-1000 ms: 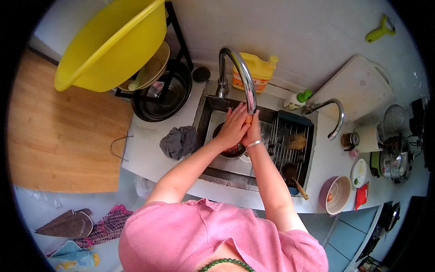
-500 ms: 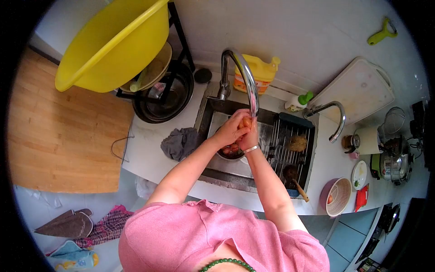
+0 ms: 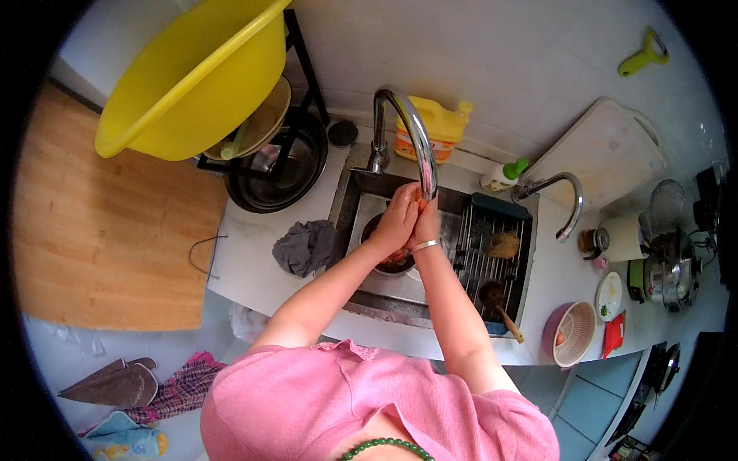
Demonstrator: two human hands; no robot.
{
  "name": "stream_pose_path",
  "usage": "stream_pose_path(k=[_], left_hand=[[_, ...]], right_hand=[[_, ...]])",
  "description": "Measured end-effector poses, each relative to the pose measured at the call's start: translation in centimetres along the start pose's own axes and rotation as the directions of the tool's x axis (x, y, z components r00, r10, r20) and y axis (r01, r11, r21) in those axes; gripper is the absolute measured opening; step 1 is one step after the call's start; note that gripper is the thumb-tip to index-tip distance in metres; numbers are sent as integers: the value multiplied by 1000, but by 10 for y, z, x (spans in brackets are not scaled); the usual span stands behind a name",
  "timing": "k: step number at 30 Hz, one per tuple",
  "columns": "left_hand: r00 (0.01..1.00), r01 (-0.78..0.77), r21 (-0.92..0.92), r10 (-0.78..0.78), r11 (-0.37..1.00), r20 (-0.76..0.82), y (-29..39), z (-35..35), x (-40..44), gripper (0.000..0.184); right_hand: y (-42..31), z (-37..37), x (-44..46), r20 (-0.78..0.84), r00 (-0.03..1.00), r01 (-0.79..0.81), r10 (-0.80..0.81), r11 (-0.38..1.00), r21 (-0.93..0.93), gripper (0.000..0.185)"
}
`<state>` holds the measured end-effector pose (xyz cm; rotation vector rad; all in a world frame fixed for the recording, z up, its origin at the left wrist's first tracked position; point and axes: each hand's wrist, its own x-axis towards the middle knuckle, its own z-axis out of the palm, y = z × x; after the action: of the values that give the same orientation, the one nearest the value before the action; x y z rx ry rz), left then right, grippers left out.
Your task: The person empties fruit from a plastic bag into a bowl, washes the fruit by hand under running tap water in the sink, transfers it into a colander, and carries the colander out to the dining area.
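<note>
Under the tall chrome faucet (image 3: 415, 123), my left hand (image 3: 401, 215) and my right hand (image 3: 427, 219) are pressed together over the sink (image 3: 415, 290). A bit of a round reddish-orange thing (image 3: 422, 203) shows between them; its exact kind is hard to make out. Both hands are closed around it, the left wrapped over from the side and the right, with a silver bangle at its wrist, cupping from the other side. Just below them stands a round dark bowl (image 3: 367, 232) with several reddish round things (image 3: 396, 260) inside, partly hidden by my hands and left forearm.
Right of the bowl, a drying rack (image 3: 500, 269) carries a scrubber (image 3: 504, 245) and a wooden-handled brush (image 3: 510, 325). A grey cloth (image 3: 304, 247) lies left of the sink. A pink colander (image 3: 570, 333) stands at the right. A large yellow basin (image 3: 192, 84) overhangs the left.
My hands have closed further together and turned under the faucet, so less of the reddish-orange thing shows. The bowl is slightly more uncovered on its left side.
</note>
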<state>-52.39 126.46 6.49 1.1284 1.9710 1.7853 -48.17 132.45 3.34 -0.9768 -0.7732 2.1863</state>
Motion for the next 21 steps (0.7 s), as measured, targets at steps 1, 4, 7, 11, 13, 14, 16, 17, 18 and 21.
stream_pose_path(k=[1,4,7,11,13,14,16,17,18,21], left_hand=[[996,-76,93,71,993,54,-1,-2,-2,31],[983,-163,148,148,975,108,-5,-5,-3,28],[999,17,34,-18,999,34,-18,0,-6,27],[831,518,-464,-551,719,74,-46,7,2,24],[736,639,-590,-615,494,283,-65,-3,7,18],[618,730,-644,-621,227,481,-73,-6,8,12],[689,698,-661,-507,274,517,-51,-10,10,14],[681,706,-661,-501,253,534,-47,-13,10,16],[674,711,-663,-497,236,547,-46,-14,9,19],[644,725,-631,-597,275,479,-59,-8,3,33]], right_hand=[[-3,1,-2,81,995,-62,53,991,120,49],[-16,13,-15,116,982,-173,148,953,250,49],[6,2,-1,146,989,-27,21,999,41,45],[4,1,-12,257,938,344,-234,722,-600,33],[10,-9,-6,335,897,443,-290,600,-666,31],[10,-15,-4,425,848,529,-316,458,-715,30],[-3,-12,-19,439,860,510,-259,437,-741,32],[-15,-7,-33,417,892,447,-176,476,-757,33],[-22,-6,-42,398,913,386,-92,516,-765,35],[-3,-27,-35,663,627,758,-409,125,-640,30]])
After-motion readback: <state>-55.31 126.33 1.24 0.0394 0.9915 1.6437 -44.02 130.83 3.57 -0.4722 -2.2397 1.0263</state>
